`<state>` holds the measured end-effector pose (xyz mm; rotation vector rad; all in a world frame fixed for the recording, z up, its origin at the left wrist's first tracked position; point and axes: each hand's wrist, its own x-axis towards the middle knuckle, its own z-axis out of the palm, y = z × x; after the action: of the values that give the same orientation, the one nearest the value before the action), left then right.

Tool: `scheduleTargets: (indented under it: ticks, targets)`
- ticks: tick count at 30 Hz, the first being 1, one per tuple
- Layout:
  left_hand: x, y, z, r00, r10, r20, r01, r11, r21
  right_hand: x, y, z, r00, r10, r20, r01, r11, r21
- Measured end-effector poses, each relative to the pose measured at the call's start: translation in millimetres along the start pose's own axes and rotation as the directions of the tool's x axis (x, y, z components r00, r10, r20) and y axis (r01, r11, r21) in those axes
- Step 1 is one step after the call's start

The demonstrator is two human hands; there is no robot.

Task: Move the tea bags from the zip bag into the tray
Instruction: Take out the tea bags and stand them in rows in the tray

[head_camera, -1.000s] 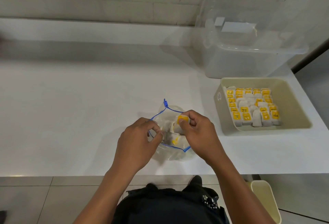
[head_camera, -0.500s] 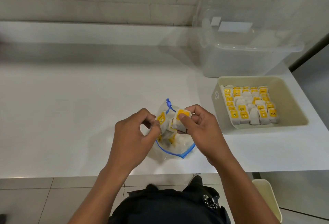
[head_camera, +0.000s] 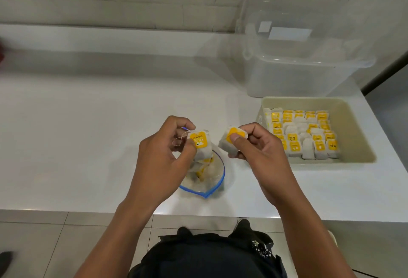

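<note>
A clear zip bag (head_camera: 217, 180) with a blue rim lies open on the white counter near its front edge, with several tea bags still inside. My left hand (head_camera: 163, 158) pinches one white tea bag with a yellow tag (head_camera: 201, 145) just above the zip bag's mouth. My right hand (head_camera: 258, 149) pinches a second yellow-tagged tea bag (head_camera: 229, 141) a little to the right, lifted clear of the zip bag. The beige tray (head_camera: 355, 127) stands further right and holds several rows of tea bags (head_camera: 304, 134).
A clear plastic storage box (head_camera: 298, 61) with a lid stands behind the tray against the wall. The white counter (head_camera: 88, 134) stretches left. Its front edge runs just below the zip bag, and a tiled floor lies beneath.
Both hands have risen out of the zip bag, each with a tea bag, and have drawn apart. The right hand has shifted toward the tray.
</note>
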<state>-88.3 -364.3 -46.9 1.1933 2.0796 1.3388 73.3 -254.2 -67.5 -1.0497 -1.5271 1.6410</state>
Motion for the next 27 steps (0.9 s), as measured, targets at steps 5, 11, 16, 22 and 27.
scheduleTargets:
  ticks: [5,11,16,22,27]
  targets:
    - [4.2,20.5,34.3,0.999,0.006,0.034,-0.005,1.000,-0.005,4.7,-1.7,-43.3,0.998,-0.040,-0.051,0.039,0.999,-0.024]
    - [14.0,39.5,89.7,0.997,0.064,0.053,-0.063,0.998,-0.024,27.5,4.5,-118.0,0.984,-0.039,-0.175,0.016,0.992,-0.129]
    - [17.8,49.4,129.7,0.999,0.029,0.036,-0.028,0.999,-0.035,49.8,11.0,-172.0,0.996,-0.039,-0.086,0.008,0.942,-0.334]
    - [12.9,49.3,165.3,1.000,0.021,-0.008,-0.020,1.000,0.021,73.7,31.3,-195.4,0.993,-0.005,0.120,0.078,0.781,-0.619]
    - [9.5,47.5,176.2,1.000,-0.005,-0.030,0.009,0.994,0.110,81.6,49.2,-189.6,0.951,0.160,0.264,0.087,0.681,-0.727]
